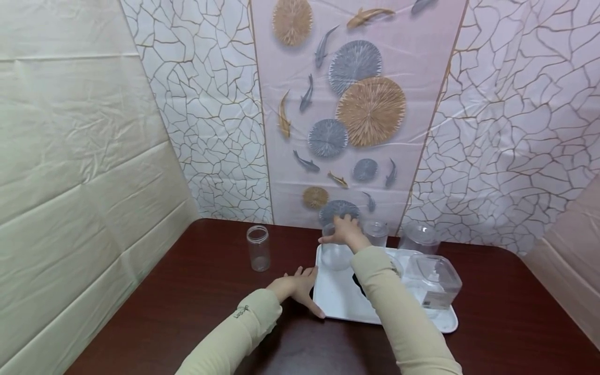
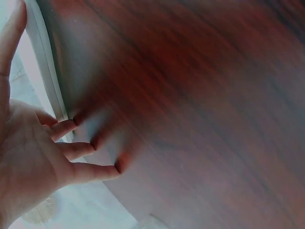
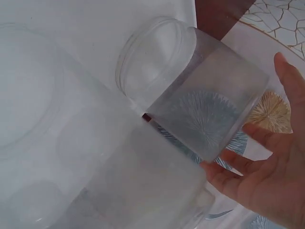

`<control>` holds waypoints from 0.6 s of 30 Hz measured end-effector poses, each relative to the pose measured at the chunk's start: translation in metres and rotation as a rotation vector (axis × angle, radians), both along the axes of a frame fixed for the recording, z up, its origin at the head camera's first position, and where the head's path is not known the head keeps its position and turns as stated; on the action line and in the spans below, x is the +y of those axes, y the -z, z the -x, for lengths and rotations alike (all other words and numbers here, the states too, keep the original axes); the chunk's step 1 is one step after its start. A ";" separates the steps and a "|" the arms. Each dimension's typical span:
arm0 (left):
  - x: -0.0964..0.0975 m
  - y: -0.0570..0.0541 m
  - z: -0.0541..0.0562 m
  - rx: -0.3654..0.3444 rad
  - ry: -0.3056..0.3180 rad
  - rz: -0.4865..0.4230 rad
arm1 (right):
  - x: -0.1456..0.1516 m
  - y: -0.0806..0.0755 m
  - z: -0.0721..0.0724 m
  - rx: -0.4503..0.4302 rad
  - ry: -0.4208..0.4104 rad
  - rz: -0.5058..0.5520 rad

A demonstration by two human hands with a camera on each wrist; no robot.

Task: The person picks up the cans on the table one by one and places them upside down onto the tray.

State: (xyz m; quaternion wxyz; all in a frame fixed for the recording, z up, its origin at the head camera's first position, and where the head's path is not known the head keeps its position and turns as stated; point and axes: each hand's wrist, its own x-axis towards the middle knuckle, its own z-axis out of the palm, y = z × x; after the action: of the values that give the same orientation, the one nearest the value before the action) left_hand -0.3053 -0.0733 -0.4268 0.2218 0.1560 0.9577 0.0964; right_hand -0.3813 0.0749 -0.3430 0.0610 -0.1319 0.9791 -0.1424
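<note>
My right hand (image 1: 346,233) reaches over the back left of a white tray (image 1: 335,299), above a clear jar (image 1: 335,258). In the right wrist view the jar (image 3: 209,95) has its ringed mouth toward the tray. Fingertips (image 3: 224,174) are right at the edge of its base, while the thumb stands apart from it. My left hand (image 1: 302,286) is at the tray's left edge, fingers spread and thumb by the front corner. Its fingertips (image 2: 107,171) point down at the dark tabletop in the left wrist view.
A tall clear jar (image 1: 259,252) stands on the table (image 1: 211,291) left of the tray. A clear square container (image 1: 440,278) sits at the tray's right. More clear jars stand behind, one central (image 1: 376,233) and one wider (image 1: 420,238). Patterned cloth (image 1: 225,156) hangs behind the table.
</note>
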 end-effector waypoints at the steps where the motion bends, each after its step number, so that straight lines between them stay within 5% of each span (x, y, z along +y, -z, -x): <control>1: 0.000 -0.001 0.000 0.003 0.005 0.001 | 0.001 -0.001 0.000 -0.002 -0.012 0.001; 13: -0.007 -0.006 -0.004 -0.014 0.080 -0.019 | 0.011 -0.020 -0.002 0.014 -0.148 -0.033; 18: -0.014 -0.005 0.000 0.065 0.150 -0.059 | 0.015 -0.027 -0.004 0.024 -0.182 0.008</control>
State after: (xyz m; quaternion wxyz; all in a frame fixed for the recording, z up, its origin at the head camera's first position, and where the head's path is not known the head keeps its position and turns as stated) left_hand -0.3054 -0.0871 -0.4223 0.1928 0.2368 0.9467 0.1026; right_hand -0.3776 0.0897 -0.3160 0.0614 -0.2223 0.9631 -0.1387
